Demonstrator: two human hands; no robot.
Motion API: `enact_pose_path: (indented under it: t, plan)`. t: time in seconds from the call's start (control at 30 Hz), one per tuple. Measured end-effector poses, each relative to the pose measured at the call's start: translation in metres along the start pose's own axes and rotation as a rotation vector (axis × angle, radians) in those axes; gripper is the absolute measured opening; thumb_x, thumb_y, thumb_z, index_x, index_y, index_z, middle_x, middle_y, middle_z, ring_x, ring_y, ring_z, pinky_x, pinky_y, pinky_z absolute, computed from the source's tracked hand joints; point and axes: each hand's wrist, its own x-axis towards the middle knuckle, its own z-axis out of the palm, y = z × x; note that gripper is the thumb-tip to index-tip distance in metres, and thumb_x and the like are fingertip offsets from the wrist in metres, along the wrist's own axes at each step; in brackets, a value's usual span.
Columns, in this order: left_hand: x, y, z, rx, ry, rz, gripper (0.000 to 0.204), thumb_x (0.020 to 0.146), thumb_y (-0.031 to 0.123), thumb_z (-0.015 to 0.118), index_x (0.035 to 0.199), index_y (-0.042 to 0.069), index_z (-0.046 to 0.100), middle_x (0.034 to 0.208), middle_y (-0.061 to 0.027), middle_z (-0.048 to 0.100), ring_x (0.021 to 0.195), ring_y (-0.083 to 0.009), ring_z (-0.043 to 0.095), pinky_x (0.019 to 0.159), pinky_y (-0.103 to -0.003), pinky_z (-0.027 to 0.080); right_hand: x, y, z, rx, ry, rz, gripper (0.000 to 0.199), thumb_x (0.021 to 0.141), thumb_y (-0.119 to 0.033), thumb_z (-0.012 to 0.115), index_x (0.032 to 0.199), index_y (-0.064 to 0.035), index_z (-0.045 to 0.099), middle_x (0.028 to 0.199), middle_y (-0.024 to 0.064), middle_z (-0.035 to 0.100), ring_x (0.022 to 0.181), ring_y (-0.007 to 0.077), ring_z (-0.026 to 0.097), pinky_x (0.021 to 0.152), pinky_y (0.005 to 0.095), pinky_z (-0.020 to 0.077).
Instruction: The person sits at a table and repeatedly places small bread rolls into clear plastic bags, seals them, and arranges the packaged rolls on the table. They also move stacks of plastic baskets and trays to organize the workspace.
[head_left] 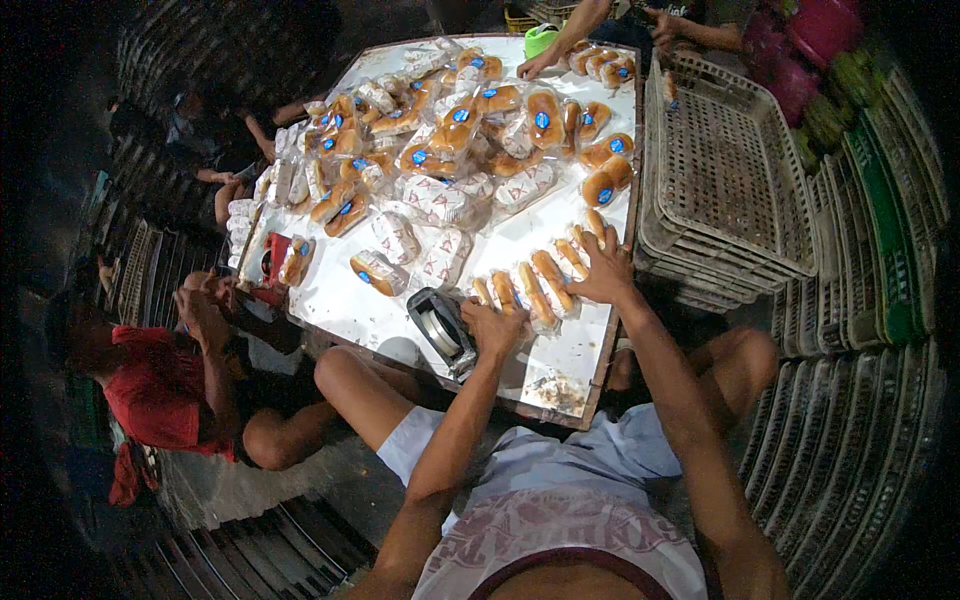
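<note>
A row of bread rolls in clear wrappers (pixel 541 281) stands side by side near my edge of the white table (pixel 480 385). At its left end is my left hand (pixel 492 326), its bent fingers closed against the nearest roll. My right hand (pixel 606 270) grips the right end, thumb and fingers spread around the last wrapped roll. A dark tape dispenser with a pale roll of tape (pixel 437 328) sits just left of my left hand. Beyond lies a large heap of wrapped bread (pixel 440 195), several packs with blue labels, others showing white printed wrapping.
Stacked plastic crates (pixel 730 165) stand against the table's right edge, with more crate stacks (pixel 850 430) farther right. A person in red (pixel 155 390) sits at left near a red tape dispenser (pixel 272 262). Other people's arms reach in at the far side (pixel 560 48) and far left.
</note>
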Motion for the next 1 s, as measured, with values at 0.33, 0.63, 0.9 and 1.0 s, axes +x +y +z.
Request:
enact_pose_path:
  t: [0.33, 0.63, 0.9, 1.0]
  plan:
    - [-0.05, 0.12, -0.107, -0.428, -0.102, 0.253, 0.087, 0.08, 0.012, 0.081, 0.139, -0.001, 0.018, 0.138, -0.0217, 0.038, 0.122, -0.0281, 0.05, 0.105, -0.04, 0.046, -0.061, -0.042, -0.106, 0.311, 0.311, 0.007, 0.11, 0.063, -0.029, 0.081, 0.153, -0.0014, 0.024, 0.152, 0.0311, 0.026, 0.143, 0.0499, 0.027, 0.118, 0.0549, 0.0285]
    - [0.008, 0.346, 0.039, -0.323, 0.015, 0.982, 0.088, 0.079, 0.028, 0.077, 0.14, -0.012, 0.028, 0.143, -0.0348, 0.031, 0.136, -0.0498, 0.032, 0.117, -0.053, 0.025, -0.002, 0.116, -0.255, 0.246, 0.836, 0.093, 0.101, 0.069, -0.028, 0.083, 0.15, 0.0001, 0.029, 0.143, 0.0271, 0.038, 0.135, 0.0416, 0.039, 0.114, 0.0491, 0.0346]
    - [-0.025, 0.343, 0.191, 0.291, -0.732, 0.899, 0.066, 0.087, 0.034, 0.069, 0.129, -0.012, 0.05, 0.135, -0.037, 0.045, 0.12, -0.0494, 0.053, 0.102, -0.053, 0.044, -0.027, 0.276, -0.232, 0.046, 0.079, 0.488, 0.112, 0.069, -0.059, 0.081, 0.152, 0.0001, 0.033, 0.158, 0.0267, 0.03, 0.144, 0.0383, 0.036, 0.118, 0.0454, 0.0304]
    - [-0.027, 0.326, 0.178, 0.378, -0.777, 1.035, 0.049, 0.089, 0.034, 0.068, 0.116, -0.006, 0.062, 0.118, -0.0299, 0.06, 0.104, -0.0447, 0.063, 0.094, -0.053, 0.049, -0.02, 0.278, -0.237, 0.014, -0.315, 0.64, 0.11, 0.07, -0.071, 0.073, 0.146, 0.002, 0.042, 0.158, 0.0276, 0.031, 0.141, 0.0382, 0.041, 0.115, 0.0462, 0.0352]
